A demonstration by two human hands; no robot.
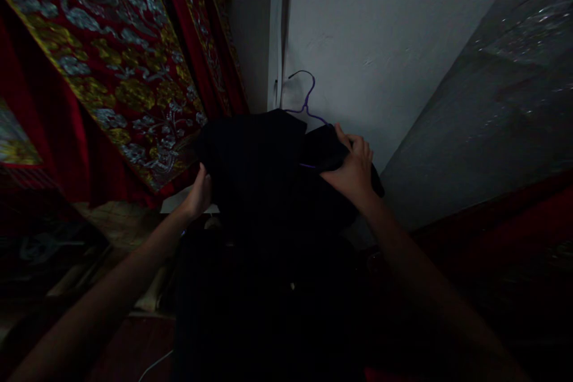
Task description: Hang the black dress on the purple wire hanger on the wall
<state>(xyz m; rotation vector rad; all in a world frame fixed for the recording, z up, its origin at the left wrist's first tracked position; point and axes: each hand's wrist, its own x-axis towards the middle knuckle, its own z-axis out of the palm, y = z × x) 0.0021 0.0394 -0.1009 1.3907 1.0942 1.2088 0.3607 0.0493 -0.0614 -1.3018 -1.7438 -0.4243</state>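
Note:
A dark garment [259, 173], black or navy, is spread between my two hands in dim light. My left hand [199, 194] is closed on its left edge, fingers partly hidden behind the cloth. On the other side, my right hand [356, 167] grips the garment's right shoulder area, close to one arm of a purple hanger [306, 108]. The hanger's hook and upper arms rise above the cloth, and a short piece of its lower bar shows in the gap between the dark folds. Whether my right hand also touches the hanger cannot be made out.
Red cloth with gold and silver embroidery [134, 71] hangs at the left. Behind the garment stands a pale wall [380, 30] with a vertical trim strip. Clear plastic sheeting [505, 83] covers the right side, with dark red fabric [514, 221] below. A thin white cord [154, 365] lies lower left.

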